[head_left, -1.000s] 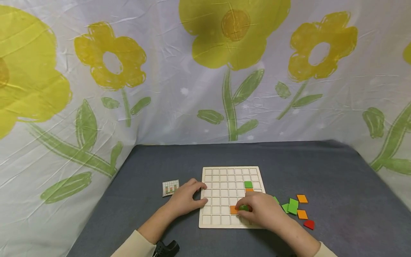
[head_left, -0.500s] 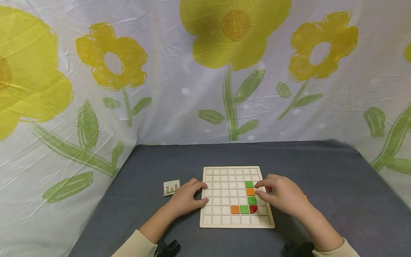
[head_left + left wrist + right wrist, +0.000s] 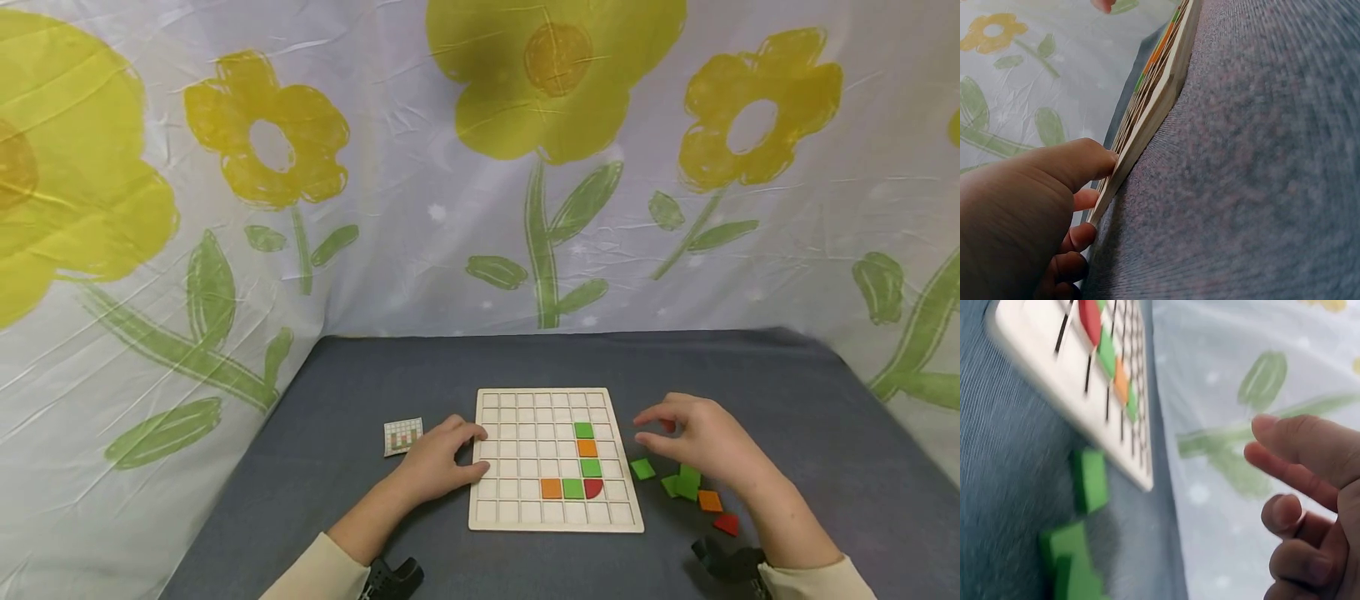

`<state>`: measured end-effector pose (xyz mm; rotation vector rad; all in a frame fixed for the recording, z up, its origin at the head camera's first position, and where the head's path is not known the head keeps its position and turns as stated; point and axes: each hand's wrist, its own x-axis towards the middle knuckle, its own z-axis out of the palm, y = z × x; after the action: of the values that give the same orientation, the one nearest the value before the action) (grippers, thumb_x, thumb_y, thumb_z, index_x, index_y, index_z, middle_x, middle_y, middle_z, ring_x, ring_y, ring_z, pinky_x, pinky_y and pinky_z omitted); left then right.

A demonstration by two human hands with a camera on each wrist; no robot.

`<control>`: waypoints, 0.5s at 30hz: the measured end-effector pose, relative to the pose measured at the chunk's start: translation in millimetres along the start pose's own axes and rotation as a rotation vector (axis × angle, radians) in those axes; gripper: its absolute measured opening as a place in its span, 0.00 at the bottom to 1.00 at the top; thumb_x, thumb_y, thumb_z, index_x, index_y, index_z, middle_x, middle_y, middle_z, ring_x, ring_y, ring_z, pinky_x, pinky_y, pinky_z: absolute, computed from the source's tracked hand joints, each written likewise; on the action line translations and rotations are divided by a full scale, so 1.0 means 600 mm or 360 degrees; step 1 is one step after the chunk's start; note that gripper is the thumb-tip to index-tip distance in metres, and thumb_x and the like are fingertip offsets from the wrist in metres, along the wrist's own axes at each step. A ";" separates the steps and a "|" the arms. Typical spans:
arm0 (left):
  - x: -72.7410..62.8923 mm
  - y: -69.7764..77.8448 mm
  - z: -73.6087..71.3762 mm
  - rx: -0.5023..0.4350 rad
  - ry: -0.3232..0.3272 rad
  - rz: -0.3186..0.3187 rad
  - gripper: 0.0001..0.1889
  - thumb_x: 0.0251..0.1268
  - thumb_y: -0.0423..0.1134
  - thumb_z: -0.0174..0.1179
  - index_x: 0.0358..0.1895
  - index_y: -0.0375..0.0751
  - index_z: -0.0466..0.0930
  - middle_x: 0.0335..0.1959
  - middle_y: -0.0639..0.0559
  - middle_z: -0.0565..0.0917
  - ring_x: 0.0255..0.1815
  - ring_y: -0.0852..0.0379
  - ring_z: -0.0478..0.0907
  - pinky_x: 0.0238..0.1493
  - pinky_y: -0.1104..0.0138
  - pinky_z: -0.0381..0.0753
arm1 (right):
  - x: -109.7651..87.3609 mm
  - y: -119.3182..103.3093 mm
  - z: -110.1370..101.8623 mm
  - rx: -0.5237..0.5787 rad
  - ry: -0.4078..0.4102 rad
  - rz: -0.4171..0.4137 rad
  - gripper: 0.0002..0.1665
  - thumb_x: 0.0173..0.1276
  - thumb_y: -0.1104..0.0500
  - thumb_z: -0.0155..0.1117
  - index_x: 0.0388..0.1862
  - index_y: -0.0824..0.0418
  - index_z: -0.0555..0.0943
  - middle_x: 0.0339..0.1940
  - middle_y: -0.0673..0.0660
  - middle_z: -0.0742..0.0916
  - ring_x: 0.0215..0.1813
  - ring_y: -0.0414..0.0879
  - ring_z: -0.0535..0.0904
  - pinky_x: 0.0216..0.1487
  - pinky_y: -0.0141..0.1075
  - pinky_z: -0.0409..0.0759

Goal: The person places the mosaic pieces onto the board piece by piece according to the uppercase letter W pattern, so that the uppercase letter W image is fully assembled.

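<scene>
A pale wooden grid board (image 3: 517,517) lies on the dark cloth. My left hand (image 3: 444,458) rests at its left edge, thumb and forefinger spread apart. Seen from the left wrist, fingertips (image 3: 1107,164) touch the board's rim. Set in the grid are green and orange square tiles, among them an orange tile (image 3: 551,489), and one red rounded tile (image 3: 592,488) at the corner of their L-shaped line. My right hand (image 3: 693,433) hovers right of the board with nothing held, thumb and forefinger apart. Below it lie loose green tiles (image 3: 642,469), an orange tile (image 3: 709,501) and a red piece (image 3: 726,523).
A small card (image 3: 402,437) printed with a coloured grid pattern lies left of the board, beside my left hand. Dark cloth (image 3: 390,367) covers the table. Behind it hangs a white curtain (image 3: 390,275) with yellow flowers.
My right hand has moved from over the board's lower right to beyond its right edge, uncovering the green and red tiles in the grid. My left hand stays at the board's edge.
</scene>
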<state>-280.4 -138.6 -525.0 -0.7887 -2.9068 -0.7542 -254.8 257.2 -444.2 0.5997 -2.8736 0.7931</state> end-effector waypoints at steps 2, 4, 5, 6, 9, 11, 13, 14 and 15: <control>0.000 0.000 0.000 0.0000 -0.0003 -0.0003 0.20 0.67 0.51 0.68 0.58 0.50 0.82 0.43 0.57 0.75 0.39 0.59 0.72 0.39 0.59 0.74 | 0.002 0.015 0.003 0.0043 -0.0030 0.0012 0.11 0.65 0.54 0.77 0.45 0.51 0.91 0.27 0.46 0.74 0.28 0.40 0.67 0.28 0.35 0.66; 0.000 -0.001 0.000 0.0001 -0.0005 -0.0002 0.20 0.67 0.51 0.68 0.58 0.50 0.82 0.43 0.57 0.75 0.39 0.59 0.72 0.39 0.59 0.74 | 0.003 0.029 0.009 0.0101 -0.0076 0.0021 0.11 0.65 0.54 0.77 0.46 0.53 0.91 0.27 0.46 0.74 0.28 0.41 0.67 0.27 0.35 0.66; 0.001 -0.001 0.000 0.0001 -0.0005 -0.0002 0.20 0.67 0.51 0.68 0.58 0.51 0.82 0.43 0.57 0.75 0.39 0.59 0.72 0.39 0.59 0.74 | 0.004 0.036 0.012 0.0140 -0.0107 0.0033 0.12 0.65 0.54 0.77 0.46 0.54 0.91 0.27 0.47 0.74 0.28 0.41 0.67 0.27 0.35 0.66; 0.000 -0.001 0.000 0.0003 -0.0004 0.0001 0.20 0.67 0.51 0.68 0.58 0.51 0.82 0.43 0.57 0.75 0.39 0.59 0.72 0.39 0.59 0.74 | 0.005 0.042 0.015 0.0170 -0.0141 0.0042 0.12 0.64 0.54 0.77 0.46 0.54 0.91 0.27 0.47 0.74 0.28 0.41 0.67 0.28 0.35 0.67; 0.001 -0.002 0.001 0.0005 -0.0002 0.0006 0.20 0.67 0.51 0.68 0.58 0.50 0.82 0.43 0.57 0.75 0.40 0.59 0.72 0.40 0.59 0.75 | 0.005 0.058 0.023 0.0251 -0.0252 0.0044 0.13 0.64 0.55 0.78 0.47 0.55 0.90 0.29 0.47 0.76 0.28 0.41 0.68 0.28 0.36 0.69; 0.001 -0.003 0.001 0.0004 0.0000 0.0007 0.20 0.67 0.52 0.68 0.58 0.50 0.82 0.44 0.57 0.76 0.40 0.59 0.73 0.40 0.59 0.75 | 0.005 0.066 0.028 0.0305 -0.0339 0.0062 0.14 0.63 0.54 0.78 0.47 0.54 0.90 0.31 0.48 0.79 0.29 0.42 0.70 0.29 0.36 0.71; 0.001 -0.003 0.001 0.0004 0.0001 0.0005 0.20 0.67 0.52 0.68 0.58 0.50 0.82 0.44 0.57 0.76 0.40 0.59 0.73 0.40 0.58 0.75 | 0.005 0.071 0.031 0.0338 -0.0423 0.0079 0.15 0.62 0.54 0.79 0.47 0.53 0.90 0.33 0.48 0.80 0.31 0.43 0.71 0.30 0.36 0.71; 0.001 -0.003 0.001 0.0001 0.0000 0.0002 0.20 0.67 0.51 0.68 0.58 0.50 0.82 0.44 0.58 0.76 0.40 0.59 0.73 0.41 0.58 0.75 | 0.005 0.073 0.032 0.0354 -0.0462 0.0092 0.15 0.61 0.54 0.79 0.47 0.53 0.90 0.34 0.49 0.81 0.33 0.44 0.71 0.31 0.36 0.71; 0.001 -0.002 0.001 -0.0001 0.0001 0.0002 0.20 0.67 0.51 0.68 0.58 0.50 0.82 0.44 0.58 0.76 0.40 0.59 0.73 0.41 0.58 0.75 | 0.006 0.075 0.033 0.0359 -0.0496 0.0100 0.15 0.61 0.54 0.80 0.47 0.53 0.90 0.35 0.49 0.81 0.34 0.45 0.71 0.32 0.37 0.71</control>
<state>-281.4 -139.4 -525.9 -0.7901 -2.9055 -0.7549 -275.7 281.3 -482.1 0.7177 -3.1179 1.1386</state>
